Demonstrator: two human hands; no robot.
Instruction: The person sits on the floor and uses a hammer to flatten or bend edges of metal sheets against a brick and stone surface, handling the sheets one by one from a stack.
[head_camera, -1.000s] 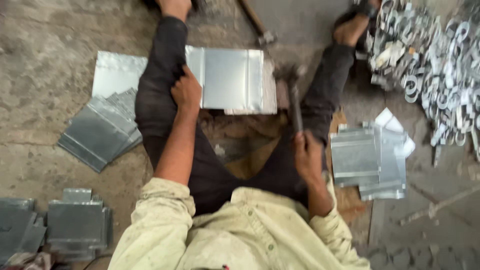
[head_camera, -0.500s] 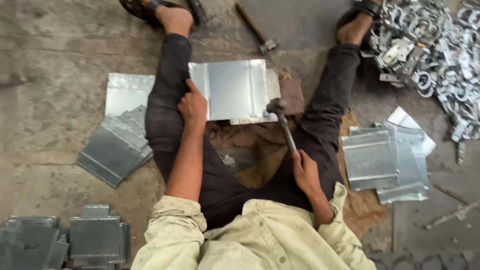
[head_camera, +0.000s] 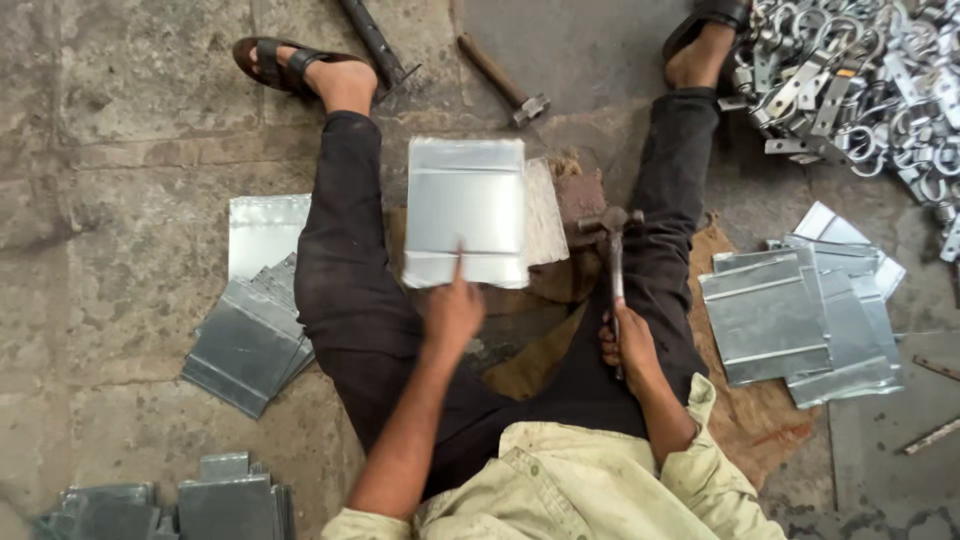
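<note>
I sit on the floor with my legs spread. A shiny folded metal sheet (head_camera: 466, 210) lies between them on a block. My left hand (head_camera: 452, 308) rests at its near edge, the index finger stretched out and pressing on the sheet. My right hand (head_camera: 628, 345) grips the handle of a hammer (head_camera: 612, 240), whose head hovers just right of the sheet.
Stacks of bent metal sheets lie at my left (head_camera: 250, 330) and right (head_camera: 800, 305), with more at the bottom left (head_camera: 180, 500). A heap of metal clamps (head_camera: 860, 70) fills the top right. A second hammer (head_camera: 505, 80) and a rod (head_camera: 375, 45) lie on the concrete ahead.
My left hand slid from my left knee to the sheet's near edge, now pointing a finger onto it. The hammer stays upright in my right hand. The view moved closer.
</note>
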